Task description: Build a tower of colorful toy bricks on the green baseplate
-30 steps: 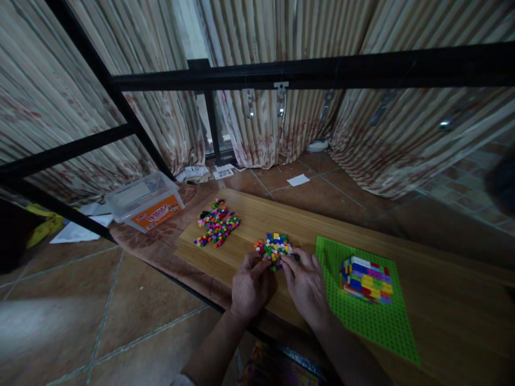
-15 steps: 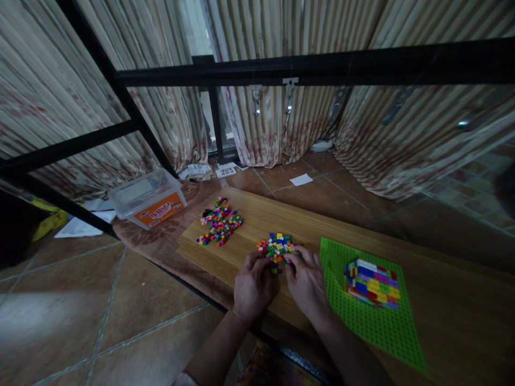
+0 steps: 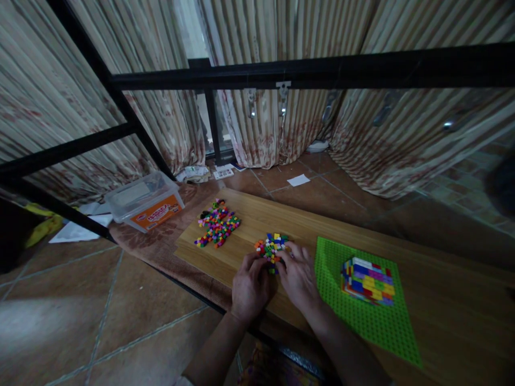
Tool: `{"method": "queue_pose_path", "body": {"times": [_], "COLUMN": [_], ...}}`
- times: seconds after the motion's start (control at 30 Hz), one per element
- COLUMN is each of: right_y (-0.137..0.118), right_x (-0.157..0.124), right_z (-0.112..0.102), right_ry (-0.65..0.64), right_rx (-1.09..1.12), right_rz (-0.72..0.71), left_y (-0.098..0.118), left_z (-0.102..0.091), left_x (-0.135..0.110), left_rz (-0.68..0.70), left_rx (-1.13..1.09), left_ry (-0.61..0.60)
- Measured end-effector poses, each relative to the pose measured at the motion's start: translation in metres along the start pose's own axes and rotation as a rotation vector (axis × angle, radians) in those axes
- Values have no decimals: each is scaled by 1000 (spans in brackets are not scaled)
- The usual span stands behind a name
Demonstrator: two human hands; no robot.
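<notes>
A small pile of coloured toy bricks lies on the wooden board, right in front of my hands. My left hand rests at the pile's near left side, its fingers curled together; whatever they hold is hidden. Over the pile's right side, my right hand reaches in with bent fingers among the bricks. Whether it grips a brick I cannot make out. To the right, a block built of many coloured bricks stands on a green studded baseplate.
A larger heap of loose bricks lies at the board's left end. Beyond it, a clear plastic box with an orange label stands on a brown cloth. A black metal frame crosses before the curtains.
My right hand has shifted left, closer to my left hand and further over the small pile. The whole view has moved slightly.
</notes>
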State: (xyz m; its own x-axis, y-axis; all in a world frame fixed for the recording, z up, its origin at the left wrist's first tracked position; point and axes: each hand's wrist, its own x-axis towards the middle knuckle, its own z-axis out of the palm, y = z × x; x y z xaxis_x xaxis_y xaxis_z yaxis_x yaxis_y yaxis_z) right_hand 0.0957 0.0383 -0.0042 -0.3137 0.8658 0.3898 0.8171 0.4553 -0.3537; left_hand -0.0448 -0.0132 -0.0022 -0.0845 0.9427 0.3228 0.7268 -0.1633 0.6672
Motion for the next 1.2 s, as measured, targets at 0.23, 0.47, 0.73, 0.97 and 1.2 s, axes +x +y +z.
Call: {"method": "queue_pose_path", "body": {"times": [0.23, 0.47, 0.73, 0.97, 1.2], "right_y": [-8, -20, -7, 15, 38], "right_x": [1, -32, -76, -96, -98], "right_z": [-20, -68, -89, -101, -113], "right_ry": [58, 206, 197, 234, 400], "right_rx": [100, 354, 555, 599, 566], "right_rz": [3, 106, 315, 461, 513], "left_y": [-2, 41, 85, 107, 119], "left_z": [-6, -20, 4, 21, 42], "left_x": [2, 5, -5, -4, 20], "left_rz": [-33, -137, -254, -111, 31], "left_rx": [-118, -465, -797, -672, -534], "left_ry": [79, -110, -385, -517, -419]}}
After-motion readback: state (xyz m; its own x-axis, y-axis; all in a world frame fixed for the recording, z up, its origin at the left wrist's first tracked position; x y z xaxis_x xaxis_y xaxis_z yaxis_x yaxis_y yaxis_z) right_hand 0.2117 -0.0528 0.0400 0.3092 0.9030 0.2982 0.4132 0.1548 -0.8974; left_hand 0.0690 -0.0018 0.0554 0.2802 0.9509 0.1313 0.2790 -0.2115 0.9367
